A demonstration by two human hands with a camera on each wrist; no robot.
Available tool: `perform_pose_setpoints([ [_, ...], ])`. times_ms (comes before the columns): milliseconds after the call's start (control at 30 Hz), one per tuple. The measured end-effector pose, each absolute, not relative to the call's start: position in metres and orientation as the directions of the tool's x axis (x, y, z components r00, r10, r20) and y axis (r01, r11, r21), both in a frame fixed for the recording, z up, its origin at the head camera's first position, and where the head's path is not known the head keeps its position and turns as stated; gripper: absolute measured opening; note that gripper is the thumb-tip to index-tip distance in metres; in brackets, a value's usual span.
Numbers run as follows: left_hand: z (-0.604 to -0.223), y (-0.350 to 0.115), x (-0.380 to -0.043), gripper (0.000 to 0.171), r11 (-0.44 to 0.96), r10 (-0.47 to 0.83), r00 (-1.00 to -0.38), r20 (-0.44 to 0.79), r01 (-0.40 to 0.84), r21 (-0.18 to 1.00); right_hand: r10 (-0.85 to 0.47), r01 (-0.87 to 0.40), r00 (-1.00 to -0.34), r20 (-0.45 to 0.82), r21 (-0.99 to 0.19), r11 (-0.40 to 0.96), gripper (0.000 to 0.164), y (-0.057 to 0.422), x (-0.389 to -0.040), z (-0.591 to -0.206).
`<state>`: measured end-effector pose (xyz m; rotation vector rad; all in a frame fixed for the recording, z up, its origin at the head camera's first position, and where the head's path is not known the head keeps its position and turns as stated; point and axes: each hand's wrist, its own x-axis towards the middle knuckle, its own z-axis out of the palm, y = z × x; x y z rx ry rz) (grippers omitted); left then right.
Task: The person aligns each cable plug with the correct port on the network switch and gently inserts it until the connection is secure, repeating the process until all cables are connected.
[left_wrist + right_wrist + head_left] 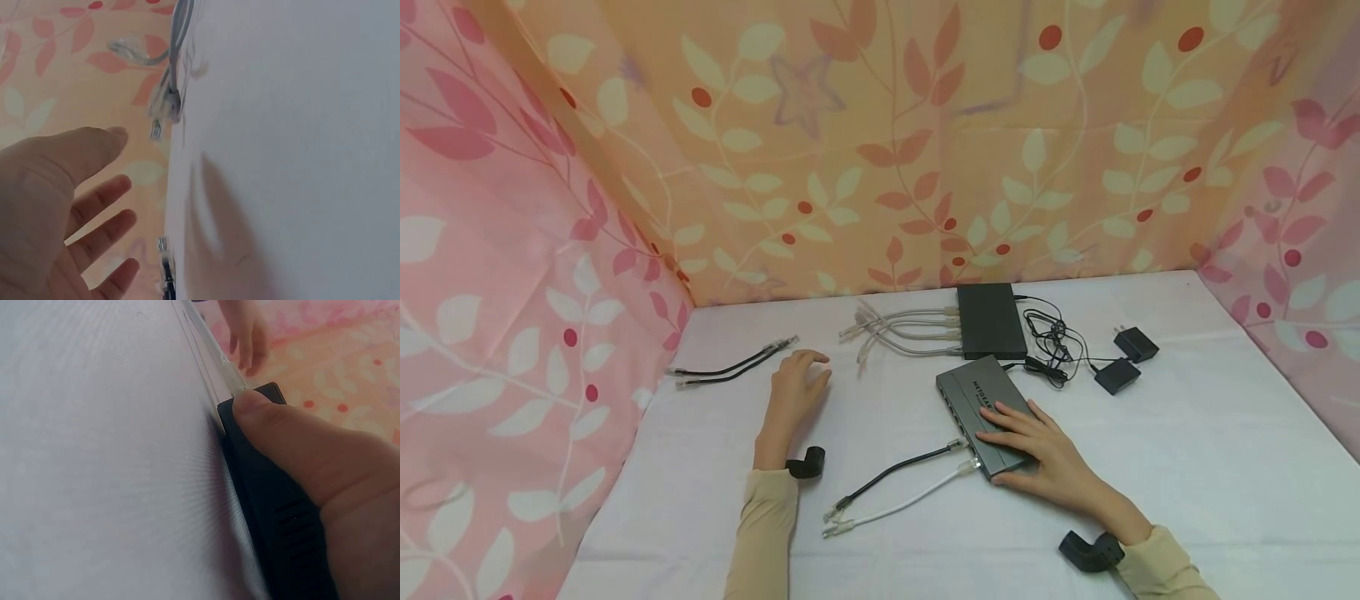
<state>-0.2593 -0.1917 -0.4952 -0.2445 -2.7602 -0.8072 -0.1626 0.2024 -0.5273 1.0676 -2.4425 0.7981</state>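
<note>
My right hand [1048, 458] holds a grey network switch [958, 385] with NETGEAR lettering. The fingers lie across its top, and the thumb [294, 440] presses its near short end. One black network cable [895, 468] and one white network cable [910, 502] reach the port side; whether each plug is fully seated cannot be told. My left hand [790, 400] hovers over the table with loosely bent fingers, nothing between them. Two short black network cables [733, 369] lie just left of it.
Behind stands a black box [988, 321] with several grey-white cables [917, 325] on its left side. Tangled black cords [1056, 337] lead to two power adapters [1117, 377] at the right. Floral curtains [880, 167] surround the white-covered table [1225, 467].
</note>
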Motion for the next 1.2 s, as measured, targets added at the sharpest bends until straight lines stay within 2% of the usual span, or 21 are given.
perform_pose_setpoints([
  [233, -0.492, -0.211, -0.268, 0.034, 0.796, 0.058, -0.934, 0.354, 0.257, 0.548, -0.543, -0.753, -0.651, 0.531, -0.362, 0.550, 0.062, 0.203, -0.164, -0.527],
  [500, -0.493, -0.248, -0.272, 0.043, 0.805, -0.090, -0.969, 0.231, 0.066, 0.590, -0.556, -0.750, -0.657, 0.510, -0.363, 0.553, 0.062, 0.198, -0.166, -0.531],
  [667, -0.491, -0.259, -0.283, 0.041, 0.831, -0.077, -0.980, 0.185, 0.040, 0.555, -0.551, -0.748, -0.659, 0.512, -0.362, 0.557, 0.062, 0.199, -0.167, -0.531],
  [967, -0.488, -0.271, -0.297, 0.033, 0.899, -0.010, -0.984, 0.181, 0.070, 0.433, -0.552, -0.743, -0.665, 0.504, -0.367, 0.560, 0.062, 0.200, -0.163, -0.529],
  [1200, -0.494, -0.281, -0.306, 0.028, 0.908, -0.022, -0.988, 0.151, 0.044, 0.416, -0.546, -0.730, -0.679, 0.490, -0.380, 0.567, 0.062, 0.201, -0.161, -0.528],
])
